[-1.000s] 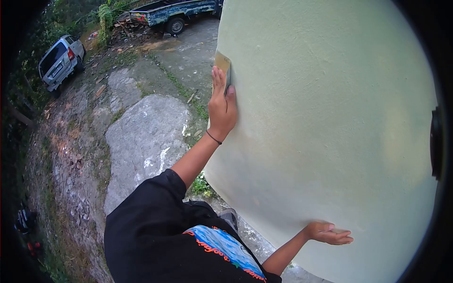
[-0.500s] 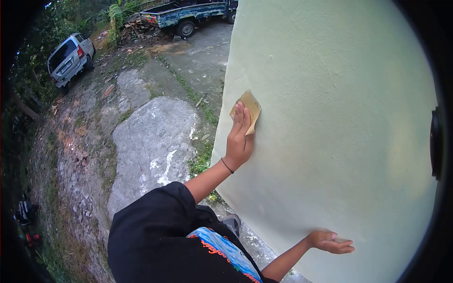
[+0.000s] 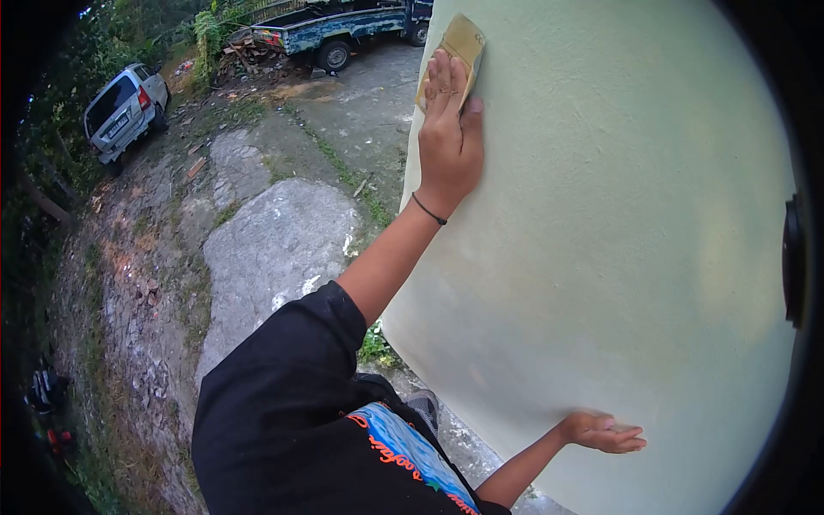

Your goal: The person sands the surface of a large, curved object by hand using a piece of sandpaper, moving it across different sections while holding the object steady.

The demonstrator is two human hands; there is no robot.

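My left hand (image 3: 451,146) presses a folded tan sheet of sandpaper (image 3: 463,43) flat to the pale green wall (image 3: 601,223), high up by its left edge. Its fingers lie over the sheet, with the thumb apart on the right. The sheet's upper part sticks out past the fingertips. A dark band circles the left wrist. Low on the same wall is my right hand (image 3: 601,432), holding nothing, its fingers stretched out to the right and its side against the surface.
Beyond the wall's left edge lies rough ground with a grey concrete slab (image 3: 275,240). A silver car (image 3: 124,112) stands at the far left, and a blue pickup truck (image 3: 343,34) is parked at the back. A dark round object (image 3: 791,262) sits at the right edge.
My left hand has slid up along the wall with the sandpaper, and the arm is straighter. My right hand stays almost where it was.
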